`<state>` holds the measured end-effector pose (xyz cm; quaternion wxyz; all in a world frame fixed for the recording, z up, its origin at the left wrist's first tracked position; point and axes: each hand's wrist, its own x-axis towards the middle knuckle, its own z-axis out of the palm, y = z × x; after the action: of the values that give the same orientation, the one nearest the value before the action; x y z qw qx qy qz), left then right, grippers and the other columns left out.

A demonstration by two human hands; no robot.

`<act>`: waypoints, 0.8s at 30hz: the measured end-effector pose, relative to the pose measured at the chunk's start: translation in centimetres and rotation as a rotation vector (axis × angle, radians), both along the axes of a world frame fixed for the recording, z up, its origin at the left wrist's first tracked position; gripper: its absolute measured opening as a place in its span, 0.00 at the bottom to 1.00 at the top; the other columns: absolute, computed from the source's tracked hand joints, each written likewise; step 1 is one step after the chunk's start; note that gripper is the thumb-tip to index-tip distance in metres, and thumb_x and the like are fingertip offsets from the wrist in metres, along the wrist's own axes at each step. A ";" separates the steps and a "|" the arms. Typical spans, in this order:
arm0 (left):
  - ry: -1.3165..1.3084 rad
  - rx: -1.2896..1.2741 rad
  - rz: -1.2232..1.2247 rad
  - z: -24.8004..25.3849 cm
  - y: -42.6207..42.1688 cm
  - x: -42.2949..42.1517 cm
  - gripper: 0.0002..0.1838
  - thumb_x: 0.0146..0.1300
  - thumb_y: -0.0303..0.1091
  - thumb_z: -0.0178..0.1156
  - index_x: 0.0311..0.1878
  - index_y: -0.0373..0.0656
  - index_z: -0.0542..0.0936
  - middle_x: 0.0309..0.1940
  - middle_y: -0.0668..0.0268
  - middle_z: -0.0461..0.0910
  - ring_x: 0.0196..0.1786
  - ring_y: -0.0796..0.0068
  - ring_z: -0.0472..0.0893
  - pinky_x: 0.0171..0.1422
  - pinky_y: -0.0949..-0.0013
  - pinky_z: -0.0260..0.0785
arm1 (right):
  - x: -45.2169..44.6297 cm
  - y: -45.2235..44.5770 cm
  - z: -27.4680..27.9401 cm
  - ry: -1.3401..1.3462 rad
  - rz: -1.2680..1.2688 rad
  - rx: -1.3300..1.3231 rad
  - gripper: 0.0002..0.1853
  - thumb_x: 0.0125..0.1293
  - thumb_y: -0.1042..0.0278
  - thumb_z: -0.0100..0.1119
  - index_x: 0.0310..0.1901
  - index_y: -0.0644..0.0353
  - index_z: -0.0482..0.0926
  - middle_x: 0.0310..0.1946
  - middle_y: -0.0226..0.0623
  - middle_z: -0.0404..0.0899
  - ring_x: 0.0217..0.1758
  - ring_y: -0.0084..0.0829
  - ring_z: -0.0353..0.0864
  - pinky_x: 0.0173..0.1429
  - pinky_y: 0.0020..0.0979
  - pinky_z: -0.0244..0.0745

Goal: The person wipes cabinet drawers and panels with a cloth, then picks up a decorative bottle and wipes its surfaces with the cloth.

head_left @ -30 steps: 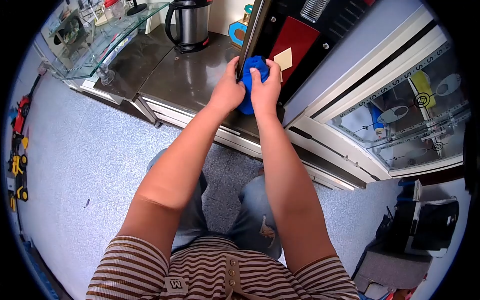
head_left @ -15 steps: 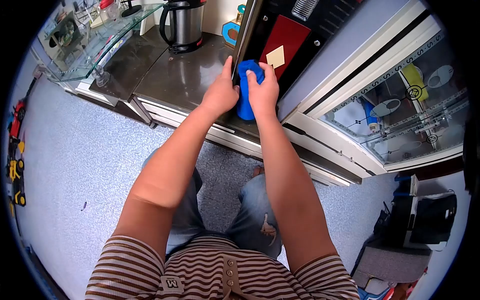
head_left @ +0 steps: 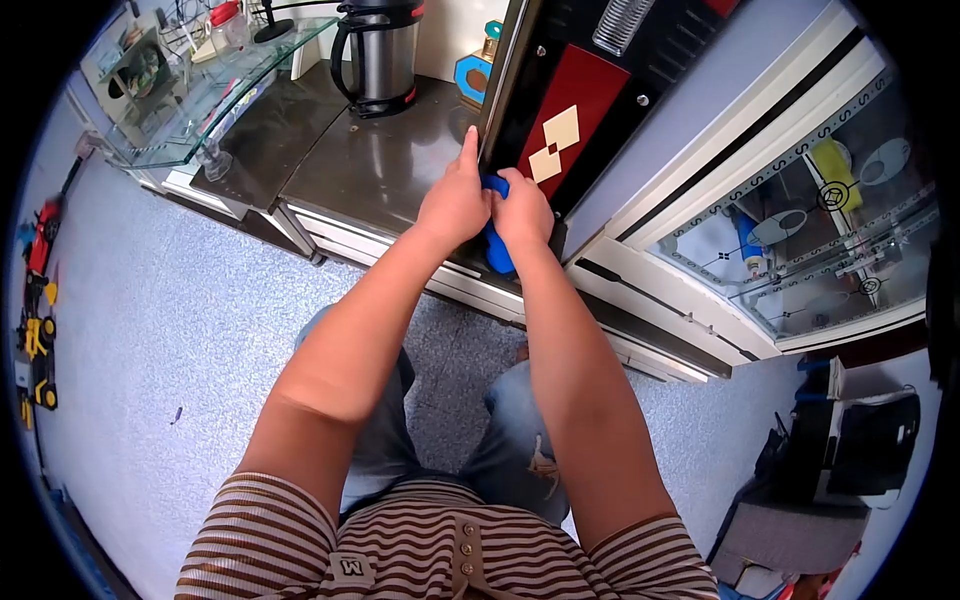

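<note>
A blue cloth (head_left: 499, 252) is bunched at the front edge of the dark panel with a red stripe (head_left: 585, 95). My right hand (head_left: 523, 211) is closed on the cloth, hiding much of it. Beside it, my left hand (head_left: 457, 203) touches the cloth side with its index finger stretched up along the panel's metal edge; its other fingers are curled and partly hidden. Two cream diamonds (head_left: 561, 129) show on the red stripe above my right hand.
A steel kettle (head_left: 385, 60) stands on the dark countertop (head_left: 365, 165), with a blue hexagonal box (head_left: 471, 77) behind. A glass shelf (head_left: 215, 110) juts out at left. On the right is a glass-fronted cabinet door (head_left: 690, 255). Toys (head_left: 40, 335) lie along the left wall.
Both hands and the blue cloth have moved down along the panel toward its front edge. My hands have come together, and a second cream diamond is now in full view.
</note>
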<state>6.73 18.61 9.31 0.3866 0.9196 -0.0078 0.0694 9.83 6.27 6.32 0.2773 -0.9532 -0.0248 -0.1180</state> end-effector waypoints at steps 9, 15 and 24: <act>0.003 0.007 0.002 0.3 -0.1 -0.2 0.48 0.67 0.31 0.58 0.84 0.45 0.42 0.69 0.43 0.71 0.65 0.43 0.77 0.67 0.49 0.72 | 1.1 -0.7 1.0 -0.413 0.116 0.480 0.19 0.63 0.65 0.70 0.55 0.59 0.82 0.49 0.49 0.85 0.51 0.47 0.85 0.57 0.39 0.79; 0.007 0.002 0.012 1.2 0.7 -0.4 0.43 0.66 0.29 0.58 0.82 0.44 0.50 0.66 0.41 0.74 0.64 0.42 0.78 0.66 0.48 0.72 | 0.0 -0.8 0.8 -0.031 0.115 0.307 0.20 0.63 0.61 0.70 0.56 0.55 0.82 0.47 0.51 0.86 0.51 0.51 0.86 0.56 0.43 0.80; -0.202 -0.279 0.236 -0.1 6.0 7.4 0.23 0.67 0.38 0.64 0.62 0.38 0.81 0.55 0.49 0.85 0.57 0.54 0.85 0.64 0.58 0.75 | -4.2 -4.5 7.2 0.209 0.249 0.663 0.17 0.70 0.68 0.65 0.58 0.62 0.80 0.44 0.36 0.85 0.46 0.26 0.83 0.53 0.31 0.78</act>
<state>14.09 24.64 9.18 0.4968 0.8400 0.0706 0.2066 5.67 1.76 13.51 0.5842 -0.8083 -0.0725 0.0130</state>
